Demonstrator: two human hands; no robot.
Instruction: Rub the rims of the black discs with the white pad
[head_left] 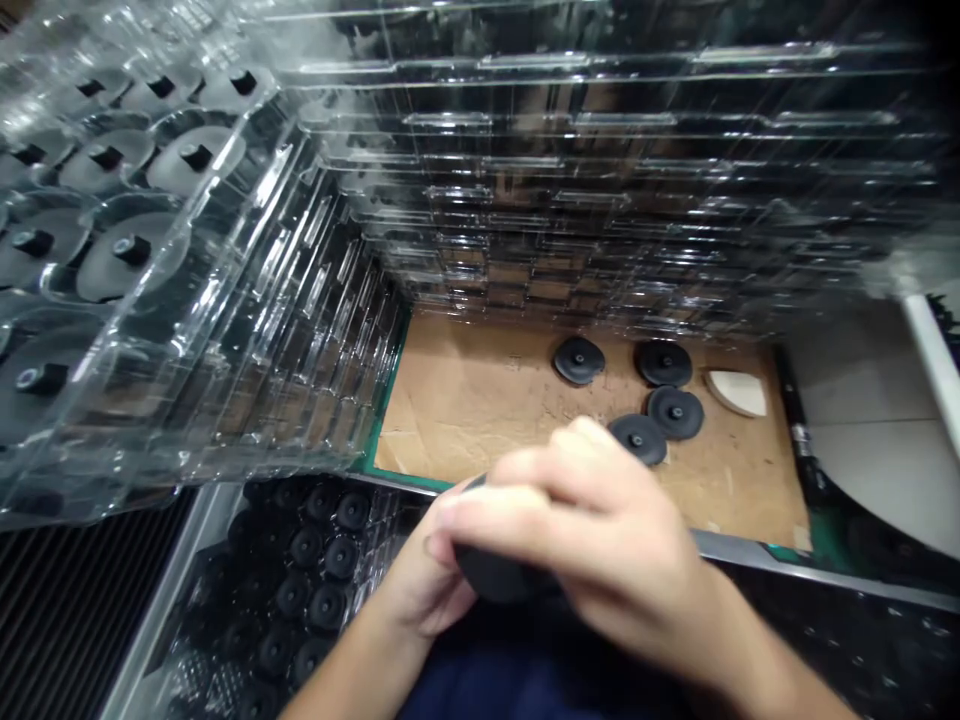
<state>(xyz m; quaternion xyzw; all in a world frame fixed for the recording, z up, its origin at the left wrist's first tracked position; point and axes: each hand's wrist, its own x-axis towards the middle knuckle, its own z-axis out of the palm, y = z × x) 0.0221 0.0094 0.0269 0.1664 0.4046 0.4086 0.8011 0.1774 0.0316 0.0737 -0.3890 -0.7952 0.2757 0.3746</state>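
Observation:
Both my hands meet low in the middle of the view around a black round disc part [491,578]. My right hand [577,530] lies on top with its fingers curled over the part. My left hand [420,590] cups it from below and is mostly hidden. Just beyond my hands, several loose black discs [660,410] with small centre hubs lie on a brown cardboard sheet [465,400]. The whole picture is smeared by motion.
A tall stack of clear plastic trays [600,170] walls off the back. More clear trays holding black discs [112,220] lean at the left. Below left, a tray of small black discs [315,570] sits by a metal rail. A pale wedge [739,392] lies at the cardboard's right.

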